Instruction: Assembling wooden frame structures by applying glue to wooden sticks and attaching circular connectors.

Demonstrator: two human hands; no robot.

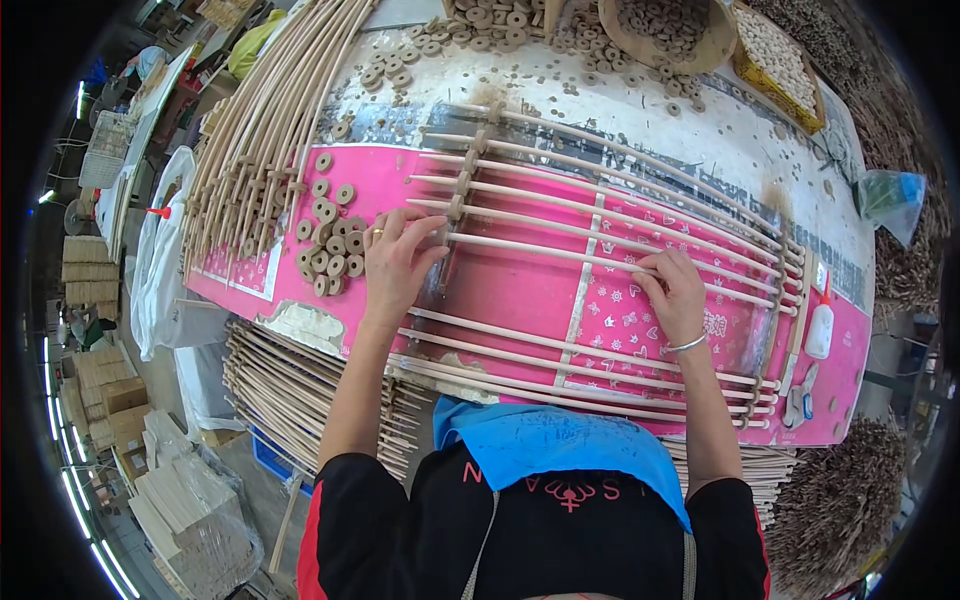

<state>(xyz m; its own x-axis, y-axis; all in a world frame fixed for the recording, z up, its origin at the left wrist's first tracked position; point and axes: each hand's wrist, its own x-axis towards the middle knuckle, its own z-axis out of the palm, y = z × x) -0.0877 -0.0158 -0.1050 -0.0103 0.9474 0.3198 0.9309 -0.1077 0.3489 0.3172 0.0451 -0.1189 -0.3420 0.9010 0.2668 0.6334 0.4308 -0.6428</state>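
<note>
Fingers [425,232] of the left hand [397,262] are bent and pinch the near end of one thin wooden rod [560,253]; thumb and forefinger close on it where a small round wooden disc [441,238] sits on the rod. Whether the fingertips also press the disc, I cannot tell. Fingers of the right hand [675,295] lie flat and half curled on top of the same rod, further along it, and press it down without wrapping around it. A metal bracelet [690,344] is on the right wrist and a ring on the left hand.

Just beyond the fingers, more rods [600,190] lie side by side, each with a disc [456,207] on its left end, and they form a row with gaps between. Closer to the person than the hands, other rods [560,365] lie in the same direction. All rest on a pink patterned cover [520,290] over the table.

Left of the left hand, very near, is a small heap of loose discs [330,250]. Beyond that heap a big bundle of long rods [270,130] lies across the table edge. Right of the right hand, well apart, a white glue bottle [820,325] stands near the ends of the rods. Far beyond the hands, many discs [500,30] are scattered on the white table surface [720,140].
</note>
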